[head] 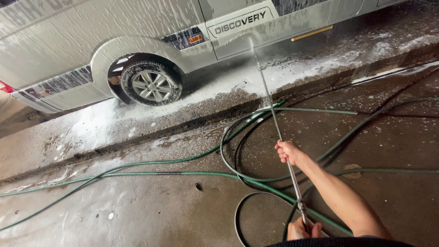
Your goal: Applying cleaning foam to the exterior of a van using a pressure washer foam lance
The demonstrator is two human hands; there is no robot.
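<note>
Head view: the right hand (287, 152) is clamped around the middle of a long metal spray wand (279, 132), and the left hand (302, 230) grips its lower end. The wand points at a foam-covered car (137, 36); green hoses (183, 174) lie across the wet floor (137, 210).

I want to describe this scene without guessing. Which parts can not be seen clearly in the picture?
- Head view: the left hand at the base of the long metal spray lance is cut off by the bottom edge.
- The right hand wraps the lance; its fingers hide the shaft there.
- White foam covers the silver car, hiding its paint.
- The green hoses leave the frame, so their ends are unseen.
</note>
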